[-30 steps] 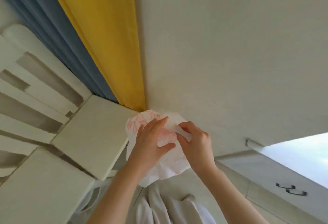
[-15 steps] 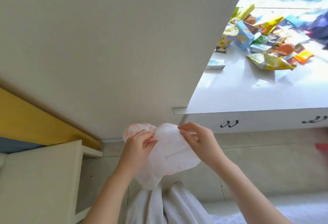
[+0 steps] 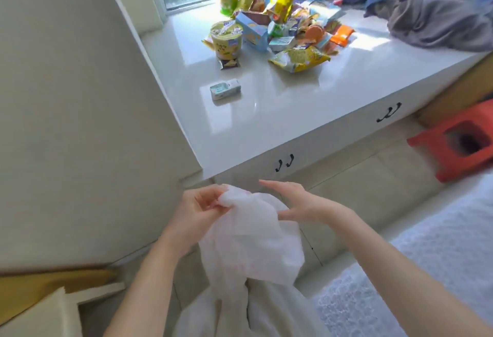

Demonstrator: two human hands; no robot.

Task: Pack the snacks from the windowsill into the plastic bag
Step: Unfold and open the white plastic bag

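The windowsill (image 3: 266, 134) carries the snacks (image 3: 282, 30), heaped toward its back edge, none packed yet. The plastic bag (image 3: 250, 240) hangs crumpled below the sill's front edge, mouth closed. My left hand (image 3: 197, 211) pinches its bunched top. My right hand (image 3: 296, 203) lies straight-fingered against the film, gripping nothing. If the thin layers cling, I may tear them. A careless sweep could knock off the small box (image 3: 225, 92) nearest the front edge.
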